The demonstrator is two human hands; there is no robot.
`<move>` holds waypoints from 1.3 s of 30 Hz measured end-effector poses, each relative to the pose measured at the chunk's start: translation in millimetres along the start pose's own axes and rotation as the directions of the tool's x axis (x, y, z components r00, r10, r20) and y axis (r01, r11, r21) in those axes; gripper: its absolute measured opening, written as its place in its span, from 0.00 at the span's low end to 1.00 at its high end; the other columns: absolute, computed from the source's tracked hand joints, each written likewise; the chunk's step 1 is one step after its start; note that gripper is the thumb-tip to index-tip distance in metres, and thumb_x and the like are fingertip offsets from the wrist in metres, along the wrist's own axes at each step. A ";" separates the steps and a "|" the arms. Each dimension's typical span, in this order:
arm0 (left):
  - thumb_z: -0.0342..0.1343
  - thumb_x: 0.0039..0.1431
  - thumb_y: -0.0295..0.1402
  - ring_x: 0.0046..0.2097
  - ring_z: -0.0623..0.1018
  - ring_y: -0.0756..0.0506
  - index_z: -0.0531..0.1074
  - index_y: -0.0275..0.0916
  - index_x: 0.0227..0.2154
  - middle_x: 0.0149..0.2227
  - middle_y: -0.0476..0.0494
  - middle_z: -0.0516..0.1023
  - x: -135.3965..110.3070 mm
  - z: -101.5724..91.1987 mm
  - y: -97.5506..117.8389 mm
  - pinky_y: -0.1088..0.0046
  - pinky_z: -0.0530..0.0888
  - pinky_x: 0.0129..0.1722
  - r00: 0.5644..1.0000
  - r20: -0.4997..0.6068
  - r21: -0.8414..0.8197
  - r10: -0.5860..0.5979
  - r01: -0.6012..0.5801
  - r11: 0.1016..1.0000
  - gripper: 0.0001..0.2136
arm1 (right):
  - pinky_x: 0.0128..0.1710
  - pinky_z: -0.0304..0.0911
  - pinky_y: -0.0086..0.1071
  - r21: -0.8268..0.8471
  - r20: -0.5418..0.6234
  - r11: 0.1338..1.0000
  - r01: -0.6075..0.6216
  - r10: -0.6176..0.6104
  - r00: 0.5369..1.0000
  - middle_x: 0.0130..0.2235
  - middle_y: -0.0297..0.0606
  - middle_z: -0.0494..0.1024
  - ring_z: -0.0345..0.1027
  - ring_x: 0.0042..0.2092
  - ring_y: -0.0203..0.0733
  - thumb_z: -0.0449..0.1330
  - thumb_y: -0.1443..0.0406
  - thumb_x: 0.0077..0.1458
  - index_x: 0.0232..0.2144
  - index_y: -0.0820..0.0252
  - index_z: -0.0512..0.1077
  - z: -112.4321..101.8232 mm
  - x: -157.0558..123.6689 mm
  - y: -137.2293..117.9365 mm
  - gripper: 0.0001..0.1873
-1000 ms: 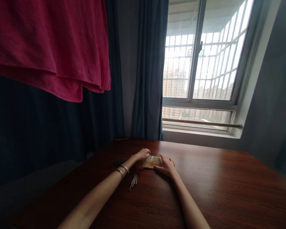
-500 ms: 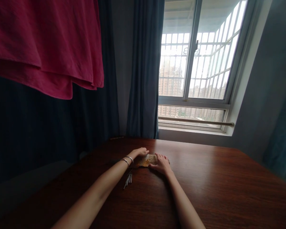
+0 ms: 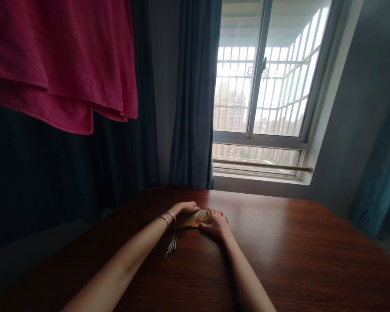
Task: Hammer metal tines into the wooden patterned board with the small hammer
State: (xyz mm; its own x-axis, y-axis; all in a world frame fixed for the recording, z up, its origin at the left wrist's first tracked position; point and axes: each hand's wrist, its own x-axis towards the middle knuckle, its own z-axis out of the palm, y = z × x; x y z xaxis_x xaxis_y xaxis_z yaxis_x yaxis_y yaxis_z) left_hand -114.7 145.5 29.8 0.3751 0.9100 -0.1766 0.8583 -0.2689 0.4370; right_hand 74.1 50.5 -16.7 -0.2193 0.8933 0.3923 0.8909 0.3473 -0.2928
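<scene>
A flat, yellowish piece with dark spots (image 3: 200,216), perhaps a pouch or cloth, lies on the brown wooden table (image 3: 279,251) between my hands. My left hand (image 3: 190,207), with bracelets at the wrist, has its fingers curled at the far left edge of that piece; what its fingertips pinch is hidden. Over the right end lies my right hand (image 3: 217,222), thumb on the near side and fingers across the far side, holding it. Several thin silvery sticks (image 3: 171,246) are fanned out near my left forearm.
A pink towel (image 3: 68,65) hangs at the upper left before dark curtains (image 3: 195,95). Beyond the table's far edge is a barred window (image 3: 260,99) with a rail (image 3: 263,165) across its lower part. Another curtain (image 3: 380,173) hangs at the right.
The whole view has shifted slightly, so everything sits a little further left. The left part of the spotted piece looks more bent up than before. Both hands stay on it.
</scene>
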 end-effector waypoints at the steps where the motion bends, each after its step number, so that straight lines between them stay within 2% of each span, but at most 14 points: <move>1: 0.51 0.48 0.48 0.25 0.69 0.47 0.71 0.34 0.23 0.22 0.46 0.71 -0.2 -0.6 -0.6 0.73 0.65 0.28 0.999 0.036 0.017 0.001 -0.002 1.000 0.19 | 0.51 0.46 0.41 -0.002 -0.003 1.000 0.005 -0.005 1.000 0.51 0.48 0.68 0.59 0.51 0.52 0.54 0.42 0.41 0.54 0.57 0.57 -1.5 -1.6 -0.7 0.42; 3: 0.48 0.50 0.49 0.24 0.69 0.48 0.71 0.35 0.25 0.24 0.46 0.72 0.4 -1.0 0.7 0.73 0.65 0.28 0.996 0.085 0.049 0.006 -0.011 0.999 0.20 | 0.51 0.46 0.42 -0.007 -0.012 1.000 0.007 -0.007 1.000 0.52 0.48 0.67 0.58 0.51 0.52 0.54 0.43 0.43 0.55 0.57 0.56 -5.3 -5.3 -0.8 0.41; 6: 0.48 0.50 0.49 0.24 0.68 0.48 0.71 0.35 0.25 0.25 0.46 0.72 2.4 1.1 13.6 0.73 0.65 0.28 0.996 0.074 0.056 0.056 -0.061 0.997 0.20 | 0.53 0.44 0.43 -0.016 -0.020 1.000 -0.018 0.017 1.000 0.52 0.49 0.67 0.58 0.52 0.53 0.52 0.46 0.47 0.56 0.59 0.55 -15.3 -8.7 6.5 0.38; 10: 0.48 0.51 0.49 0.24 0.67 0.49 0.70 0.35 0.24 0.23 0.47 0.70 4.2 10.7 54.6 0.74 0.64 0.26 0.982 0.095 0.028 0.164 -0.167 0.986 0.20 | 0.50 0.48 0.40 -0.022 -0.005 0.996 -0.087 0.087 0.996 0.47 0.49 0.72 0.62 0.48 0.50 0.41 0.53 0.58 0.50 0.60 0.65 -43.7 -8.0 35.8 0.25; 13: 0.47 0.52 0.48 0.23 0.65 0.49 0.70 0.36 0.23 0.20 0.47 0.68 5.2 25.5 93.6 0.74 0.63 0.25 0.964 0.123 -0.005 0.234 -0.235 0.972 0.19 | 0.41 0.55 0.35 -0.015 0.049 0.990 -0.140 0.141 0.989 0.39 0.46 0.75 0.67 0.40 0.45 0.37 0.55 0.59 0.39 0.60 0.72 -71.6 -12.0 67.9 0.26; 17: 0.47 0.54 0.47 0.24 0.66 0.48 0.71 0.36 0.24 0.20 0.48 0.68 5.1 55.5 135.4 0.73 0.64 0.28 0.932 0.158 0.033 0.327 -0.336 0.941 0.18 | 0.32 0.58 0.32 0.004 0.177 0.979 -0.202 0.198 0.964 0.31 0.41 0.77 0.68 0.34 0.42 0.45 0.52 0.57 0.29 0.59 0.75 -97.3 -31.2 106.5 0.24; 20: 0.47 0.54 0.47 0.26 0.67 0.47 0.72 0.37 0.26 0.22 0.46 0.70 1.4 79.3 152.0 0.71 0.65 0.30 0.919 0.153 0.081 0.363 -0.377 0.923 0.18 | 0.34 0.62 0.33 0.029 0.282 0.970 -0.242 0.224 0.933 0.35 0.38 0.76 0.68 0.36 0.41 0.51 0.55 0.55 0.32 0.62 0.73 -102.0 -48.7 124.4 0.17; 23: 0.45 0.55 0.47 0.27 0.69 0.46 0.72 0.38 0.29 0.26 0.44 0.73 -4.6 98.1 158.1 0.71 0.66 0.31 0.918 0.127 0.093 0.375 -0.387 0.917 0.18 | 0.40 0.66 0.40 0.062 0.354 0.959 -0.275 0.236 0.905 0.45 0.38 0.71 0.67 0.42 0.43 0.54 0.59 0.55 0.43 0.61 0.68 -99.8 -61.7 133.2 0.16; 25: 0.43 0.56 0.47 0.29 0.70 0.45 0.71 0.38 0.31 0.29 0.42 0.73 -7.6 106.9 159.2 0.71 0.66 0.32 0.922 0.097 0.101 0.376 -0.385 0.918 0.18 | 0.41 0.65 0.41 0.083 0.374 0.953 -0.292 0.242 0.895 0.48 0.39 0.68 0.66 0.44 0.43 0.54 0.60 0.55 0.46 0.60 0.66 -97.5 -66.7 135.7 0.16; 29: 0.42 0.58 0.43 0.31 0.71 0.45 0.71 0.37 0.30 0.30 0.42 0.74 -7.6 116.3 160.0 0.72 0.65 0.33 0.935 0.036 0.098 0.353 -0.355 0.930 0.17 | 0.41 0.65 0.40 0.115 0.376 0.940 -0.320 0.257 0.890 0.48 0.39 0.69 0.66 0.44 0.43 0.54 0.60 0.56 0.45 0.59 0.67 -94.7 -70.3 136.3 0.15; 33: 0.41 0.59 0.42 0.30 0.70 0.47 0.71 0.36 0.27 0.28 0.44 0.74 -5.4 119.2 158.6 0.74 0.65 0.30 0.938 0.030 0.062 0.345 -0.346 0.936 0.18 | 0.41 0.66 0.41 0.124 0.351 0.934 -0.335 0.275 0.895 0.49 0.39 0.68 0.66 0.44 0.43 0.54 0.60 0.55 0.45 0.60 0.66 -94.2 -71.7 134.3 0.16; 36: 0.40 0.59 0.40 0.29 0.70 0.47 0.71 0.36 0.26 0.28 0.45 0.74 -6.5 120.0 154.9 0.75 0.64 0.30 0.936 -0.005 0.051 0.352 -0.352 0.935 0.18 | 0.41 0.65 0.39 0.116 0.297 0.937 -0.329 0.284 0.912 0.45 0.39 0.71 0.67 0.42 0.42 0.54 0.59 0.55 0.43 0.59 0.69 -94.3 -75.4 131.8 0.14; 39: 0.39 0.60 0.38 0.30 0.70 0.48 0.71 0.36 0.26 0.29 0.45 0.75 -10.3 120.6 149.7 0.75 0.64 0.30 0.924 -0.051 0.053 0.378 -0.376 0.925 0.18 | 0.41 0.61 0.35 0.096 0.207 0.942 -0.321 0.297 0.932 0.39 0.38 0.77 0.69 0.42 0.42 0.52 0.59 0.55 0.37 0.55 0.73 -93.8 -80.5 129.6 0.13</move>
State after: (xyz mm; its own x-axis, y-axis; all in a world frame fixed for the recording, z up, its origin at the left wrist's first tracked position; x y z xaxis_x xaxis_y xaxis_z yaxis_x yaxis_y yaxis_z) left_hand 52.1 57.8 -9.3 0.6533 0.7556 0.0473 0.6718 -0.6073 0.4241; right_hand 244.5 -3.2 -4.5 -0.0225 0.9949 0.0979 0.8714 0.0676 -0.4860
